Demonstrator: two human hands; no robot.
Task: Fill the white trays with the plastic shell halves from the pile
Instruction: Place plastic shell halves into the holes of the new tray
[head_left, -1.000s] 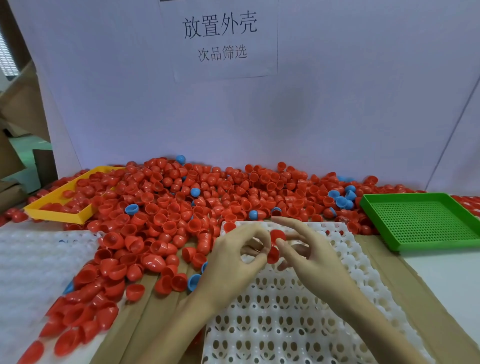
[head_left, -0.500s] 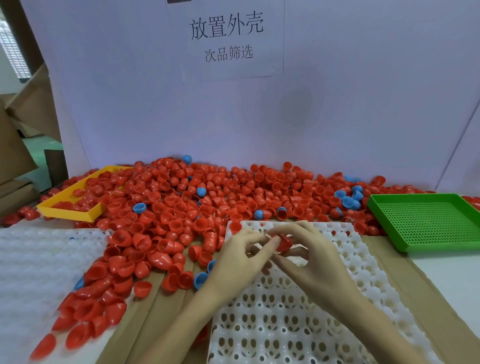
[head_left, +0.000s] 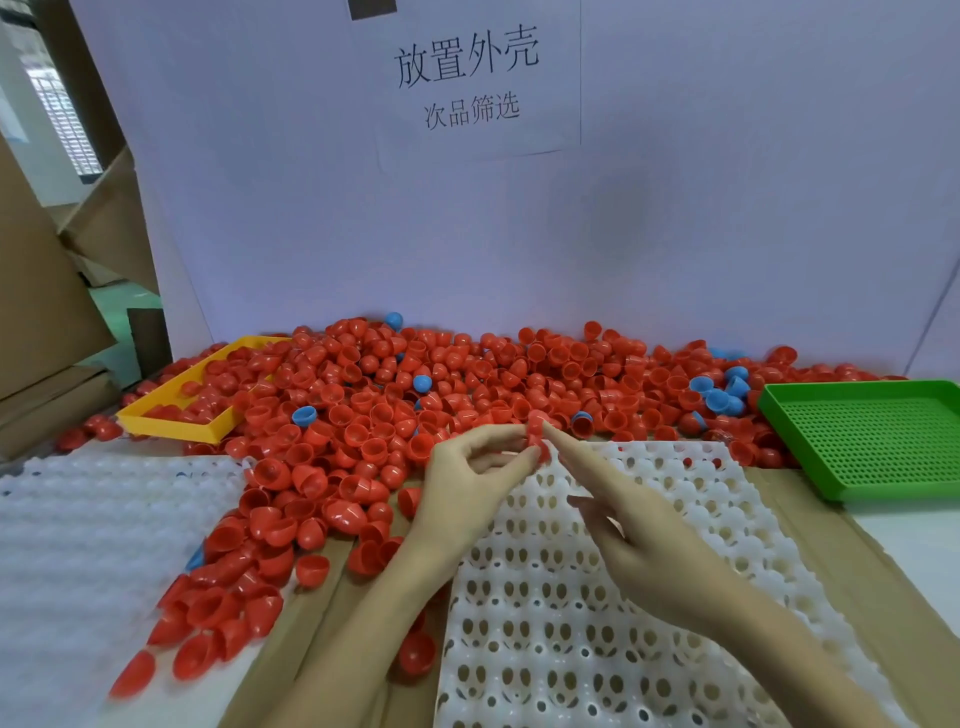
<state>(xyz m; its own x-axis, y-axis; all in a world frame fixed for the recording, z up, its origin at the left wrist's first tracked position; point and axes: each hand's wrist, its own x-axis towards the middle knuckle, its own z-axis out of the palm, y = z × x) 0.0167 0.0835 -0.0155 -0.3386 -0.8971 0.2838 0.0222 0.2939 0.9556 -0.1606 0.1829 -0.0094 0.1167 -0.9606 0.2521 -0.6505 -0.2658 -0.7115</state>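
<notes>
A big pile of red shell halves (head_left: 415, 395), with a few blue ones, covers the back of the table. A white pocketed tray (head_left: 701, 519) lies in front of me, its pockets mostly bare. My left hand (head_left: 467, 483) pinches a red shell half (head_left: 537, 439) between thumb and forefinger over the tray's far left corner. My right hand (head_left: 639, 530) reaches in from the right, its straight forefinger touching that shell and its other fingers loosely curled. A second white tray (head_left: 78, 545) lies at the left.
A yellow tray (head_left: 171, 421) half buried in shells sits at the back left. A green perforated tray (head_left: 872, 441) sits at the right. Loose red shells spill onto the cardboard between the two white trays. A white backboard with a paper sign stands behind the pile.
Both hands have moved away from me, from the tray's upper middle to its far left corner. The right hand's fingers have straightened, and the camera has tilted up slightly.
</notes>
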